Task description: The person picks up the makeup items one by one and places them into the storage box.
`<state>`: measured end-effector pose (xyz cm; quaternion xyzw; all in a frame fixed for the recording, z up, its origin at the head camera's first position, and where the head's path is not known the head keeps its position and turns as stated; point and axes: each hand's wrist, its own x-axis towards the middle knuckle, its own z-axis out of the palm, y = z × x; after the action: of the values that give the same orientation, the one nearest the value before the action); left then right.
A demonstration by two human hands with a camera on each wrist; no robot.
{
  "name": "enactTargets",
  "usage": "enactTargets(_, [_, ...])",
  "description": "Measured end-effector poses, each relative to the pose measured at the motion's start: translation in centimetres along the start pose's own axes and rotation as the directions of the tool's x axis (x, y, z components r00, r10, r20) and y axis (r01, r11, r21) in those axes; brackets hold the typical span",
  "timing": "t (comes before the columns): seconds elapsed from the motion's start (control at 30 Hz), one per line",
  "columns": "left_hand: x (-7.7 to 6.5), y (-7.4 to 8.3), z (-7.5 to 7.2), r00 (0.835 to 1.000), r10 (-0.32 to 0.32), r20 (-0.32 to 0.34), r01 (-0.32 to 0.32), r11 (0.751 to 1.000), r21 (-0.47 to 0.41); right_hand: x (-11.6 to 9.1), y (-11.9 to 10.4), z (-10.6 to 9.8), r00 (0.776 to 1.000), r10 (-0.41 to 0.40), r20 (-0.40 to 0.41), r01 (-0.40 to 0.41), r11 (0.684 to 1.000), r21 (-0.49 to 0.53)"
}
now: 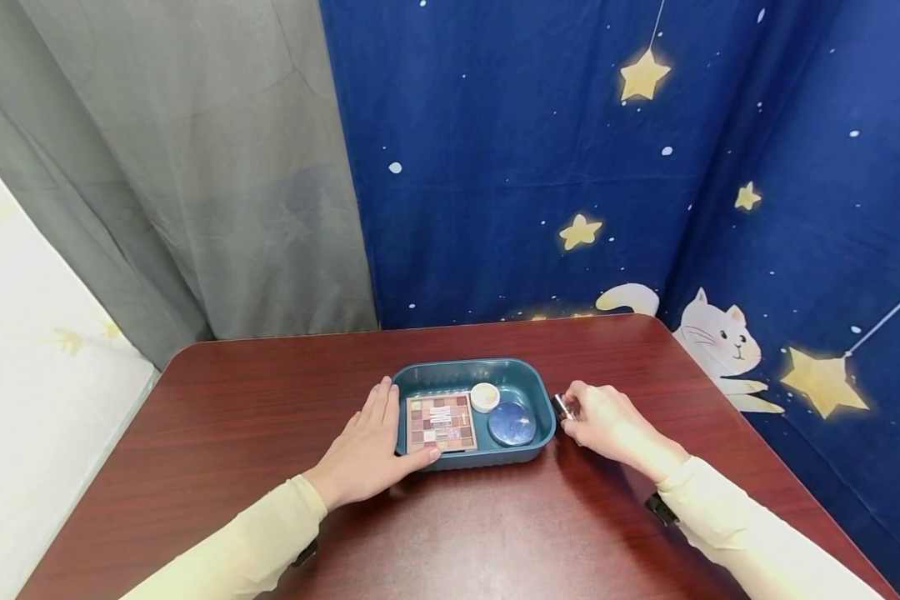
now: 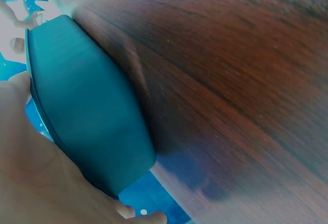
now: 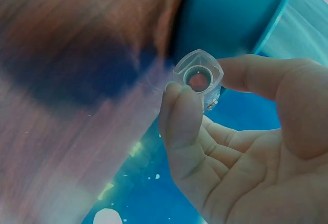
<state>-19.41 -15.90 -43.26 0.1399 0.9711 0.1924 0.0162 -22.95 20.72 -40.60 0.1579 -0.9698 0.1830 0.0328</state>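
Note:
A teal bin [image 1: 450, 461] sits on the table. In it lie an eyeshadow palette [image 1: 441, 422] at the left, a small white round jar [image 1: 484, 397] and a blue round compact [image 1: 512, 424]. My left hand [image 1: 367, 444] rests against the bin's left end, fingers straight, thumb over the front rim. Just outside the right end, my right hand [image 1: 607, 423] pinches a small lipstick tube [image 1: 562, 407] between thumb and fingers. In the right wrist view the lipstick tube [image 3: 199, 73] shows a clear, square end with a reddish round core.
The dark red-brown wooden table [image 1: 285, 400] extends around the bin. Behind it hang a grey curtain [image 1: 217, 167] and a blue curtain [image 1: 495, 167] with stars and a white cat. A white surface [image 1: 37, 375] lies along the left.

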Motion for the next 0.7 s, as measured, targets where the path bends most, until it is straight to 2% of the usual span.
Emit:
enactTargets(0.33, [-0.1, 0.0, -0.1, 1.000, 0.010, -0.014, -0.010, 1.000, 0.004, 0.5, -1.3, -1.1, 0.999, 0.007, -0.050, -0.005, 0.999, 0.033])
enactTargets(0.7, [0.0, 0.0, 0.1, 1.000, 0.016, -0.009, -0.016, 1.000, 0.003, 0.9, -2.6, -1.8, 0.998, 0.012, -0.069, -0.006, 0.997, 0.079])
